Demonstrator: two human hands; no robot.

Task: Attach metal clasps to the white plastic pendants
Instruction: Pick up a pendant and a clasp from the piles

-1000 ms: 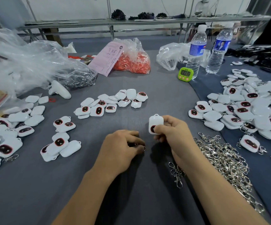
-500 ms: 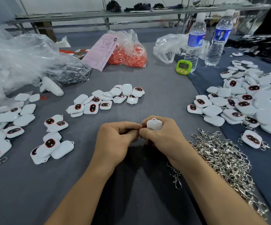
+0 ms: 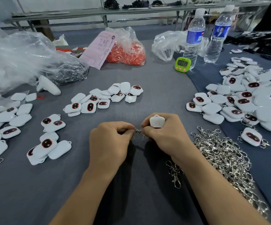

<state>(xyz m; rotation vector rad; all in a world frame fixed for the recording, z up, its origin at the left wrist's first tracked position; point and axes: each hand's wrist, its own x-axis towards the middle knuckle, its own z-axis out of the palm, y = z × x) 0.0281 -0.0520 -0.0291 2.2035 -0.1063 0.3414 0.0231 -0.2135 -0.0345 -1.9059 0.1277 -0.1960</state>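
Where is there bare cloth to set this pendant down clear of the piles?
Bare grey cloth lies between the left pendants and the left hand, down to the near edge. Another open patch sits between the middle pendant cluster, the green timer and the right pendant pile. Crowded: the clasp heap beside the right hand, and the bags at back left.

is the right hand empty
No, the right hand grips a white pendant and pinches a clasp with the left hand.
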